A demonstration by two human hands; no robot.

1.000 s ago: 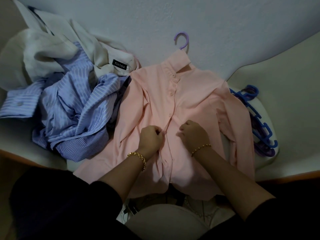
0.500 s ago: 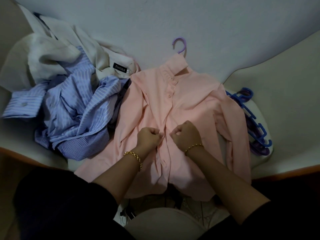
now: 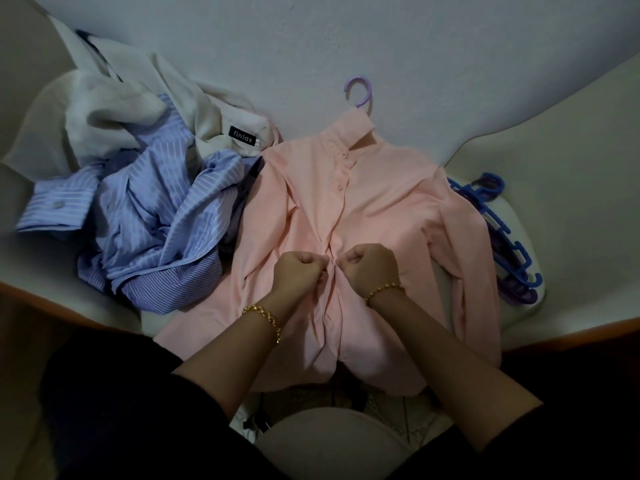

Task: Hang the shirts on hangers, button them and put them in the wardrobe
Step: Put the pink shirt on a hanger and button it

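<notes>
Here left hand (image 3: 298, 272), right hand (image 3: 373, 268): curled grip, each apparently pinching placket of pink shirt (image 3: 381, 202).

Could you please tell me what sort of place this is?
Likely a room at home, perhaps a bedroom: loose shirts heaped against a plain wall, a pink shirt on a purple hanger, spare plastic hangers beside.
</notes>
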